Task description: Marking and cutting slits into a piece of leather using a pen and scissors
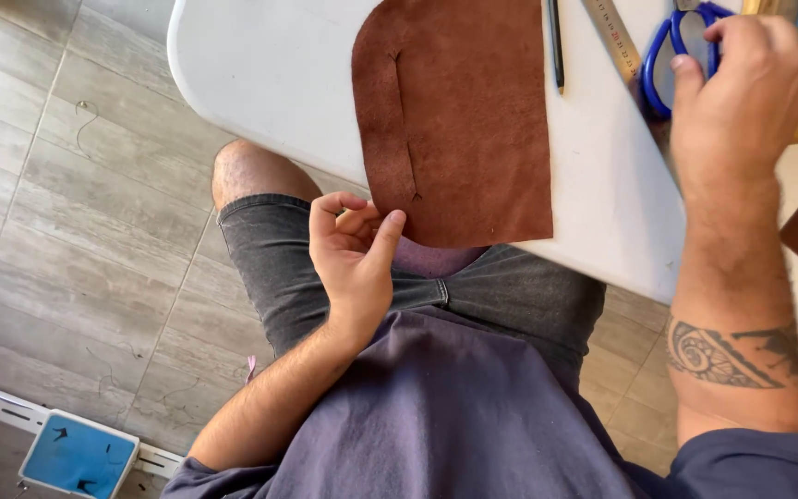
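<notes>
The brown leather piece [459, 111] lies at the worktop's [260, 74] near edge, its long axis running away from the person. The left hand [355, 254] pinches its near corner, grip closed on the leather. The right hand [739, 92] rests on the blue-handled scissors [671, 55], fingers curled around the handles, beside a metal ruler [613, 32].
</notes>
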